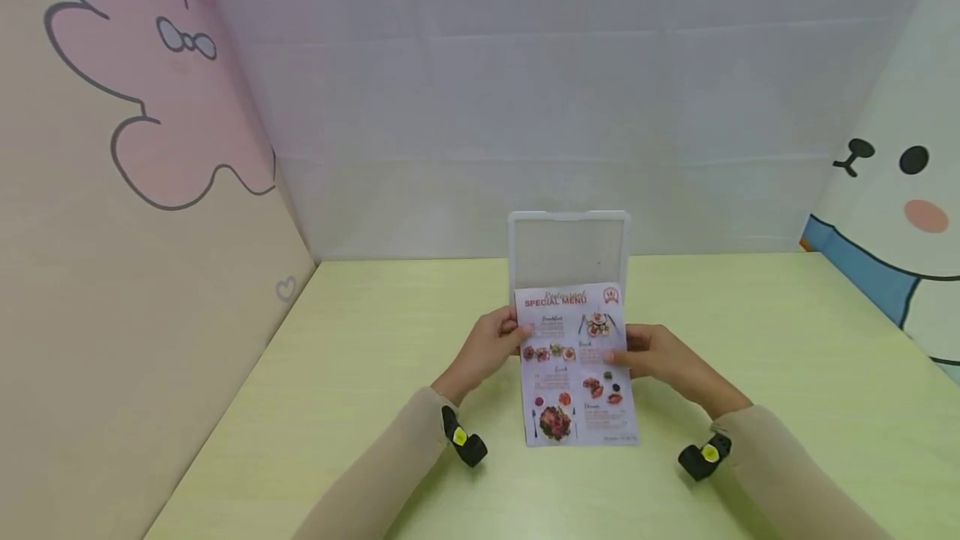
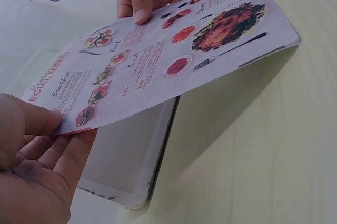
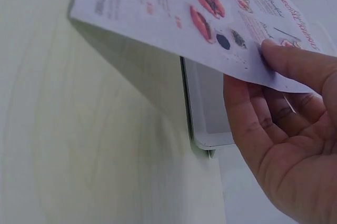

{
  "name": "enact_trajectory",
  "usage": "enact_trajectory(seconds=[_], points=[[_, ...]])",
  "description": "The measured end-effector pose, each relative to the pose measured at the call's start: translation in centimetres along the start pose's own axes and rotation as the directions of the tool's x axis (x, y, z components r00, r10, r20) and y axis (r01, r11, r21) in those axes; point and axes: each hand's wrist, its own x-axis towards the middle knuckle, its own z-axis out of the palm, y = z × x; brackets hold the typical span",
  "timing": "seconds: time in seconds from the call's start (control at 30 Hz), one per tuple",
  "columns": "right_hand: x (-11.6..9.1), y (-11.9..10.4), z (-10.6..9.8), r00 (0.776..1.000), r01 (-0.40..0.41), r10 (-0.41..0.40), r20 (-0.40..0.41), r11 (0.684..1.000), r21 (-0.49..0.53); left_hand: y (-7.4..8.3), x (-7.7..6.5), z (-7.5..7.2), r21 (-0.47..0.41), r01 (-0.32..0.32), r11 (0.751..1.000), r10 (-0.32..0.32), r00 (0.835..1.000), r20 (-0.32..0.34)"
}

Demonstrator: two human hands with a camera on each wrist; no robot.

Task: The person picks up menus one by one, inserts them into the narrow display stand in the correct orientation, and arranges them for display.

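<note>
A printed paper menu (image 1: 577, 365), headed "Special Menu" with food pictures, is held between both hands. My left hand (image 1: 491, 348) pinches its left edge, thumb on the printed face and fingers beneath. On the opposite edge my right hand (image 1: 663, 361) pinches the sheet the same way. In both wrist views the paper tilts, its bottom edge at or close to the tabletop and its heading end raised. Behind and partly under it is a flat white-framed panel (image 1: 570, 252), its lower part hidden by the menu in the head view.
The pale yellow-green table (image 1: 360, 332) extends to both sides of the hands. A whitish cloth wall (image 1: 540, 107) stands at the back. Side panels carry a pink cartoon animal (image 1: 172, 107) and a white cartoon face (image 1: 900, 190). Each wrist wears a small black camera (image 1: 468, 447).
</note>
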Motion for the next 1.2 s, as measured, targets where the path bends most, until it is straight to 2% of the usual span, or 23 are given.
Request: enact_trajectory(seconds=[0.4,0.67,1.0,1.2], points=[[0.1,-0.8,0.0,0.999,-0.030,0.031,0.022,0.999,-0.012,0.7,0.5,-0.3,-0.008,-0.018,1.000,0.018,1.000,-0.017],[0.2,-1.6,-0.2,0.999,-0.031,0.030,-0.028,0.999,-0.018,1.2,0.6,-0.2,-0.038,-0.013,0.999,0.011,0.999,-0.039],[0.6,-2.5,-0.8,0.997,0.003,-0.006,-0.074,0.999,-0.032,1.6,0.6,0.0,-0.058,-0.033,0.998,0.034,0.999,0.015],[0.7,-3.0,-1.1,0.995,0.006,-0.010,-0.095,0.999,-0.038,1.7,0.7,0.2,-0.051,-0.013,0.999,0.012,1.000,-0.011]])
